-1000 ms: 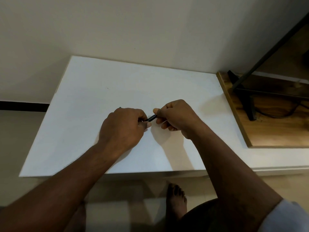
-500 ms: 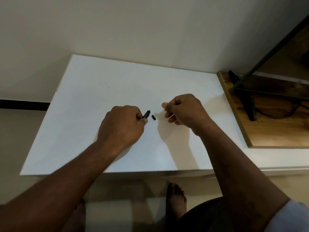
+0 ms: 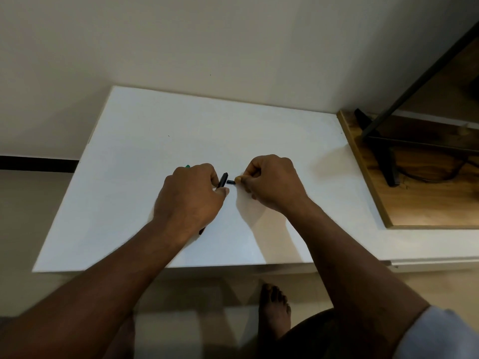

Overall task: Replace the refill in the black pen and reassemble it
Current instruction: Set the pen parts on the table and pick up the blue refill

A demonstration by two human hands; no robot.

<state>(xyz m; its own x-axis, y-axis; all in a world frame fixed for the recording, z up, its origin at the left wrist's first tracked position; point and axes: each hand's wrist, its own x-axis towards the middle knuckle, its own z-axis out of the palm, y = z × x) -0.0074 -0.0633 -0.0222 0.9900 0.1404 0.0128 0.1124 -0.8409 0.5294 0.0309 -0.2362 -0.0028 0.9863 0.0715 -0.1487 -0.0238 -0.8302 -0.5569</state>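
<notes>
My left hand grips the black pen barrel. Its open end sticks out up and to the right past my thumb, and the other end shows dark under my wrist. A small black pen piece sits just right of that end, at the pinched fingertips of my right hand. It looks pinched there, though the contact is hard to make out. A short gap separates the piece from the barrel. Both hands hover low over the white table.
A green tip peeks out behind my left hand. A wooden board with a black stand leg and a cable adjoins the table on the right. The wall runs along the back. A bare foot is below the front edge.
One second ago both hands held the pen together. The right hand then pulled away to the right with the small piece separated, and has now come back close to the barrel end.
</notes>
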